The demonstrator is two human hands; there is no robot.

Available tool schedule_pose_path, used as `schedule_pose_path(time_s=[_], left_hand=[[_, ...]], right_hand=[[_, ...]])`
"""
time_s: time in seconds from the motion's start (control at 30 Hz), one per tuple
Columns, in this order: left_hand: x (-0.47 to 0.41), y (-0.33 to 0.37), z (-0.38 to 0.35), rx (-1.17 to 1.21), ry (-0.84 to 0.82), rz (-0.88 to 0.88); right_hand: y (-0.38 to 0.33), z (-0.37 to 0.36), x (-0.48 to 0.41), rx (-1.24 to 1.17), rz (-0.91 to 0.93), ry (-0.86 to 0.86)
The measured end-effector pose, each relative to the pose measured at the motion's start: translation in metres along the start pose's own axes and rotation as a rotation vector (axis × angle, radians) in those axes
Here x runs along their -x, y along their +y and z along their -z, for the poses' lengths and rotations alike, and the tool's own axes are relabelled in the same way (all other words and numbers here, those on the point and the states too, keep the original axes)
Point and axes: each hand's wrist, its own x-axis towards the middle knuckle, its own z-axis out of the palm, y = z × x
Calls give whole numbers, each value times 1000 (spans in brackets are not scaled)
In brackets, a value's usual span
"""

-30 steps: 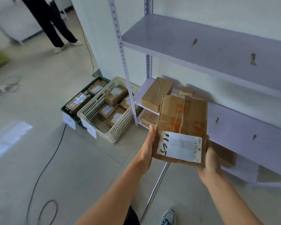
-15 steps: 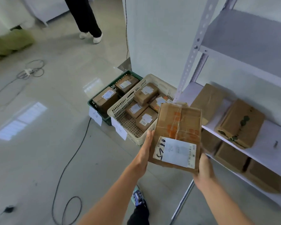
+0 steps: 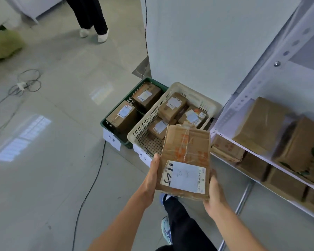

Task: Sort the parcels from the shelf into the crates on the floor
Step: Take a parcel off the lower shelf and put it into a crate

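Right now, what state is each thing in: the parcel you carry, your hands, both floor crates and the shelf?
flat brown cardboard parcel, held off the floor, label up, not in a crate
left hand, grips the parcel's left edge
right hand, grips its lower right corner
green plastic crate, holds two boxes
cream plastic lattice crate, holds several boxes
white metal shelf, holds more parcels

We looked down on a pale tiled floor (image 3: 53, 160). Two crates stood on it side by side and touching: a green crate (image 3: 105, 122) and, to its right, a cream crate (image 3: 134, 134), close against the white metal shelf (image 3: 228, 115). A black cable (image 3: 91, 182) ran across the floor towards the green crate, and a coiled cord (image 3: 25, 84) lay well apart. On one shelf board a flat brown parcel (image 3: 261, 124) lay just beside a leaf-printed parcel (image 3: 301, 153). The lower parcels (image 3: 227, 147) sat on the board beneath.
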Motion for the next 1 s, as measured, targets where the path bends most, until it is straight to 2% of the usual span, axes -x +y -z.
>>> schedule_pose_path(time_s=[0.27,0.57,0.67,0.83,1.0], left_hand=[[-106,55,45,-47,34,79],[-218,83,64,-126,28,89],[-266,91,70,-125,-29,118],[-355,115,65,-287,-175,147],[-456,130,47,-390,-269,50]], right_hand=[[-15,-58,-100,13,-108,45],[-16,-96,-198,-58,-232,209],[-12,-104,-235,-91,-265,258],[-16,-109,-317,-151,-223,342],[-27,-101,-406,-217,-185,425]])
